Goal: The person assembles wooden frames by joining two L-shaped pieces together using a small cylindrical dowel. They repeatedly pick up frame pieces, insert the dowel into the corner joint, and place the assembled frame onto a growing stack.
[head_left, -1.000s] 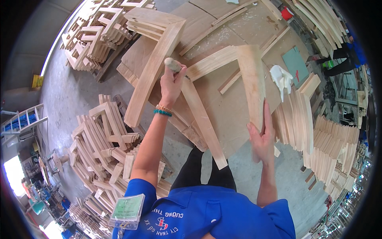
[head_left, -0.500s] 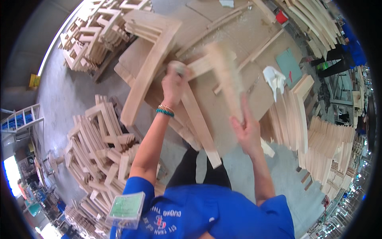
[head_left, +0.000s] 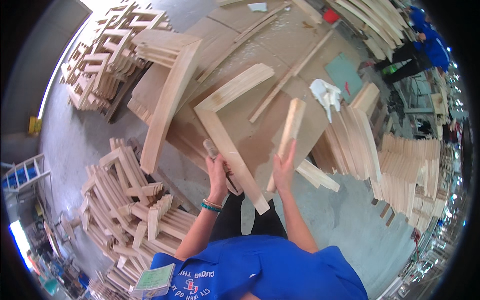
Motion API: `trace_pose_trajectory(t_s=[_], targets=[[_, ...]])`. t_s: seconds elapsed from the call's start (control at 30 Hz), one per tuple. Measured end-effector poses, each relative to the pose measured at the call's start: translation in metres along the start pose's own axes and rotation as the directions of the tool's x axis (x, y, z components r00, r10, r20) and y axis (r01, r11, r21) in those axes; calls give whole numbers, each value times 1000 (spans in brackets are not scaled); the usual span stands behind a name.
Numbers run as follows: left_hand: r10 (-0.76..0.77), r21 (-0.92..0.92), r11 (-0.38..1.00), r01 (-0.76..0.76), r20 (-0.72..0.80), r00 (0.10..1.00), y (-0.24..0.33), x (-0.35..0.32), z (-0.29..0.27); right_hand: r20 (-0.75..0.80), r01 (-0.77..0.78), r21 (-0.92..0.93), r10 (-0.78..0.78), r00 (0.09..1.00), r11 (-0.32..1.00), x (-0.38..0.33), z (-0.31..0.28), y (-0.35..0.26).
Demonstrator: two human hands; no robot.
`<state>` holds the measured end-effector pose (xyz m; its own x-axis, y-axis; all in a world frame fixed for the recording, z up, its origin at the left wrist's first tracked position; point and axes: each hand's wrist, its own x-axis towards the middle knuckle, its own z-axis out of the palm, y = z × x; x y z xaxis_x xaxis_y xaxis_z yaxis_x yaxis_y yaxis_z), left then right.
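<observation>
At far left, stacks of pale wooden frame parts (head_left: pixel 125 200) lie heaped on the floor, and a long pale plank (head_left: pixel 167 107) leans across the brown board surface (head_left: pixel 260 135).

The left hand (head_left: pixel 217 172) has come down from the upper part of the L-shaped pale wooden frame (head_left: pixel 225 125) to its near leg. Its grip is closed around a small pale cylindrical object (head_left: pixel 210 147); what that object is cannot be told. The hand rests against the frame's edge just above the person's dark trousers.

The right hand (head_left: pixel 283 170) has lifted the short pale wooden slat (head_left: pixel 287 137) off the frame, where it lay a second ago, and now holds it nearly upright, fingers wrapped around its lower end, apart from the L-shaped piece. In my judgement the slat has been picked free for fitting or checking against the frame.

Further right, a white crumpled cloth (head_left: pixel 325 95) lies on the surface beside rows of stacked curved wooden slats (head_left: pixel 400 165).
</observation>
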<state>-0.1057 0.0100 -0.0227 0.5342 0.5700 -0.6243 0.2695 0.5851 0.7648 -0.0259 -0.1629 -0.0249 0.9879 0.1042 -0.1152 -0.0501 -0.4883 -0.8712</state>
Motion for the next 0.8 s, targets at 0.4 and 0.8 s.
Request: trace_pose_trajectory(t_s=[0.4,0.8], targets=[[245,389,768,-510,557,794,8,70,132,-221,63,-17,-65,973,998,33,23,-8],[150,535,654,-535,602,784,-83,-14,109,-279,-120,-214,57,959,970,-45,-23,48]])
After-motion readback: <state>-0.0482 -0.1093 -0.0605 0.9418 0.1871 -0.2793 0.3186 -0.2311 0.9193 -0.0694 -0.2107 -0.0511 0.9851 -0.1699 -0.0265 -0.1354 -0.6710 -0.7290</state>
